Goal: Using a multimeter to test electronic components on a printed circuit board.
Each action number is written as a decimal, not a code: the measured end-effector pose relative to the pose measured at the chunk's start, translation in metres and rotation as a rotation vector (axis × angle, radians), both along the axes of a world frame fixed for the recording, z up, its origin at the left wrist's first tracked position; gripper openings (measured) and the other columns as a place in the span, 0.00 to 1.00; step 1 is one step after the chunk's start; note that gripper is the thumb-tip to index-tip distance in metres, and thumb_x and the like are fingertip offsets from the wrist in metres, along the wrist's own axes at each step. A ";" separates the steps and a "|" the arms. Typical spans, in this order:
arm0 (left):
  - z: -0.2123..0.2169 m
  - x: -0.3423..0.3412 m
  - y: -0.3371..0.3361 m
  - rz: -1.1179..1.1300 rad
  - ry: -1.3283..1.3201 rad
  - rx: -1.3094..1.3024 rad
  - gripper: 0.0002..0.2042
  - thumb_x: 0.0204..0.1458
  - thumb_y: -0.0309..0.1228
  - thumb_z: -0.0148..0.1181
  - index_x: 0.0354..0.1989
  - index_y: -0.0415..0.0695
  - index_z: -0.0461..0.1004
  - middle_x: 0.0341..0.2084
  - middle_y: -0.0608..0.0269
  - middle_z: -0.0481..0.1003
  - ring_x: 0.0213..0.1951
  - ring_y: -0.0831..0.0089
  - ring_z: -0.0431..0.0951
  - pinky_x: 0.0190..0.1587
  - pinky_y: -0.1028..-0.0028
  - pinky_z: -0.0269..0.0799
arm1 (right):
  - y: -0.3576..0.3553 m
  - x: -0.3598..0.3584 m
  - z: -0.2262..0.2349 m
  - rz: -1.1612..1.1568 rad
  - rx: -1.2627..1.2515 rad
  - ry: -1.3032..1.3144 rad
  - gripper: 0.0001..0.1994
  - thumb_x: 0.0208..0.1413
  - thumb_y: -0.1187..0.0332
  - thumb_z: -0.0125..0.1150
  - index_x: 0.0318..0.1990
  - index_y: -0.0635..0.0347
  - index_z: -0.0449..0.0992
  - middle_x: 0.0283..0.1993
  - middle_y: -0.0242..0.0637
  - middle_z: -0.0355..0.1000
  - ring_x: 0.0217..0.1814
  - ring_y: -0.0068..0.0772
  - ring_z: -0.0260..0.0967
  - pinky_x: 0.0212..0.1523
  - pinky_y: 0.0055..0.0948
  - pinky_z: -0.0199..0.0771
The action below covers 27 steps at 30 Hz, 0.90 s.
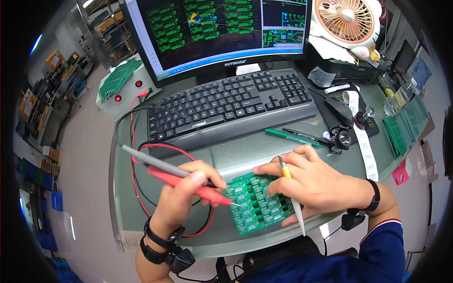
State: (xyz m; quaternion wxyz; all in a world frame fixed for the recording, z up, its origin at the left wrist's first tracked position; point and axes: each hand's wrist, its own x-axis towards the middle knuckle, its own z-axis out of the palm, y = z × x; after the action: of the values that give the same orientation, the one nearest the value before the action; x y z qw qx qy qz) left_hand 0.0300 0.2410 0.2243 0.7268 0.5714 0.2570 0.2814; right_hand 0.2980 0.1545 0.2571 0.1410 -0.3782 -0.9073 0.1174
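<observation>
A green circuit board panel (pixel 246 221) with rows of small parts lies near the table's front edge. My left hand (pixel 175 203) is closed around two test probes, a red probe (pixel 213 195) and a grey probe (pixel 153 159). The red one's metal tip meets the board's left half, or hovers just over it; the grey one's tip is hard to make out. Resting over the board's right side, my right hand (pixel 323 184) has its fingertips along the edges. Between its fingers sits a slim yellow-and-white pen-shaped tool (pixel 286 172), its white pointed end toward me.
Behind the board are a black keyboard (pixel 231 106), a green pen (pixel 288 137) and a monitor (pixel 207 28). Red and black leads run left to a box (pixel 125 101) bearing green boards. At right are a mouse (pixel 339 111), a paper label strip (pixel 365 153) and stacked green boards (pixel 394 137).
</observation>
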 end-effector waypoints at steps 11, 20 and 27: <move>0.000 0.018 -0.005 -0.626 0.000 0.467 0.28 0.55 0.44 0.33 0.39 0.39 0.81 0.37 0.56 0.80 0.53 0.56 0.75 0.63 0.59 0.53 | 0.006 0.029 -0.026 0.108 -0.353 0.681 0.17 0.61 0.62 0.54 0.49 0.65 0.75 0.33 0.41 0.72 0.35 0.39 0.70 0.37 0.35 0.70; 0.001 0.021 -0.004 -0.710 0.158 0.585 0.22 0.53 0.39 0.38 0.39 0.41 0.80 0.37 0.61 0.80 0.55 0.63 0.75 0.64 0.61 0.56 | 0.000 0.022 -0.026 -0.086 -0.533 0.657 0.09 0.55 0.74 0.60 0.44 0.63 0.76 0.34 0.38 0.73 0.35 0.32 0.72 0.37 0.29 0.72; 0.000 0.020 -0.004 -0.706 0.173 0.570 0.22 0.54 0.38 0.37 0.39 0.41 0.80 0.36 0.61 0.80 0.55 0.64 0.74 0.64 0.61 0.56 | 0.004 0.019 -0.036 -0.075 -0.452 0.682 0.09 0.53 0.67 0.67 0.36 0.61 0.75 0.32 0.34 0.75 0.31 0.26 0.74 0.30 0.25 0.71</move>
State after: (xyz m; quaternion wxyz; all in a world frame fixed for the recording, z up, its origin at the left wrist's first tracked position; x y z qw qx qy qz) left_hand 0.0503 0.2373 0.2247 0.5681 0.8223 0.0189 0.0272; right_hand 0.3166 0.1584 0.2212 0.3514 -0.3720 -0.7455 0.4271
